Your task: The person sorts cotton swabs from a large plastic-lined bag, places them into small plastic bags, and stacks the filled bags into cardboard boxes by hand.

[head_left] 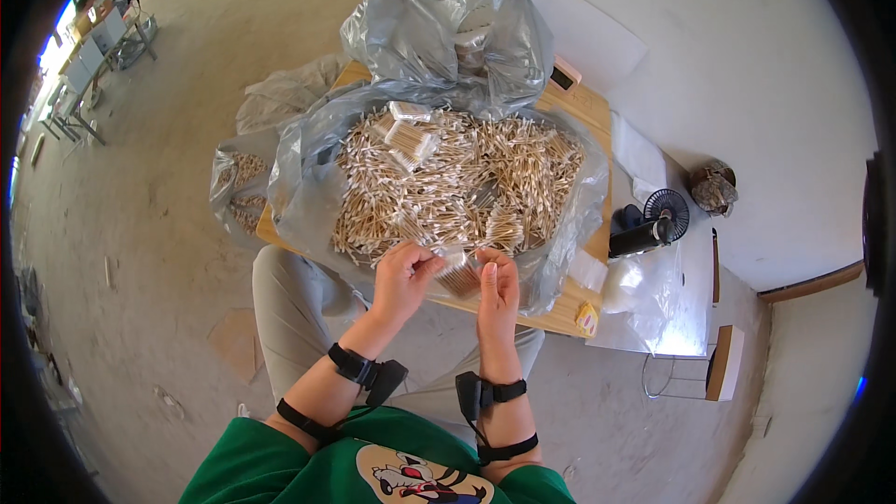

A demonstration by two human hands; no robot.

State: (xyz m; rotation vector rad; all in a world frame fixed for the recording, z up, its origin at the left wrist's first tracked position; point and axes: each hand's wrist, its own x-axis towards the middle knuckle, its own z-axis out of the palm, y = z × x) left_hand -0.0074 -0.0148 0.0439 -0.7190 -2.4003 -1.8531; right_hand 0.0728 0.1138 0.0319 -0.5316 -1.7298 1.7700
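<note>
Between my hands, at the near edge of the table, is a small clear plastic bag of cotton swabs. My left hand pinches the bag's upper left with thumb and fingers. On the other side, my right hand is closed on the bag's right edge, thumb pointing up. Just beyond lies a big heap of loose cotton swabs with wooden sticks and white tips, spread on a grey plastic sheet. Filled packets of swabs rest on the far part of the heap.
The heap covers most of a wooden table. Behind it stands a large grey plastic bag. To the right are a black fan, a dark bottle, clear plastic bags and a small yellow item. Bagged swabs hang at left.
</note>
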